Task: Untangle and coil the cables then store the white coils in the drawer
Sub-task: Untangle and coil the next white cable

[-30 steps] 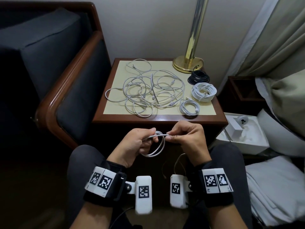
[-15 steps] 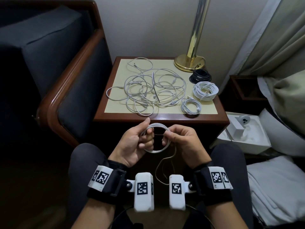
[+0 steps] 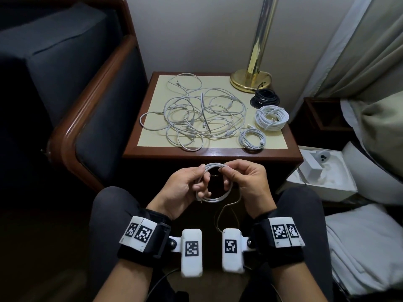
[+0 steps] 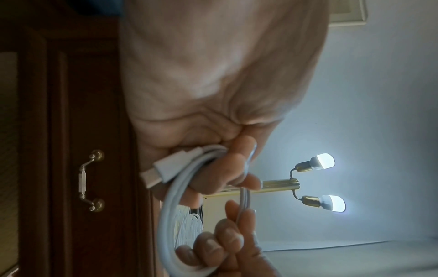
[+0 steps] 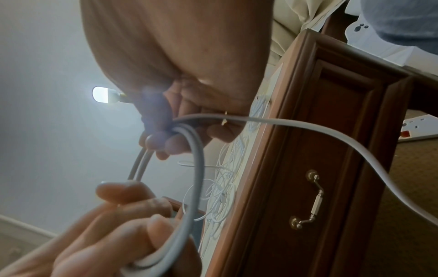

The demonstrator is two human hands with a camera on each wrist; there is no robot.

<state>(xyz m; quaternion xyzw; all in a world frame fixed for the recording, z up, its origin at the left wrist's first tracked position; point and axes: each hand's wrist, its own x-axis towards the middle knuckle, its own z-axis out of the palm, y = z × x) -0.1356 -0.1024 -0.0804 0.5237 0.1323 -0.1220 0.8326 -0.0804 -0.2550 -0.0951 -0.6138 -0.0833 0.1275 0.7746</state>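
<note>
Nearest, over the lap, the left hand point(image 3: 185, 188) is gripping a white cable coil point(image 3: 214, 198) while the right hand point(image 3: 246, 182) is pinching its top, having fed another turn since a moment ago; only a short tail point(image 3: 226, 211) is hanging loose. Beyond, the tangled white cables point(image 3: 196, 118) are waiting on the nightstand point(image 3: 209, 152), drawer closed.

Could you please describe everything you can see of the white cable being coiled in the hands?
The thin white round-section cable, smooth and plastic-looking, is wound into a few loose loops held above the lap, in front of the wooden bedside table. The left hand grips one side of the loops, a white plug end jutting from its fist; the right hand pinches the top. A loose tail hangs below, uncoiled.
</note>
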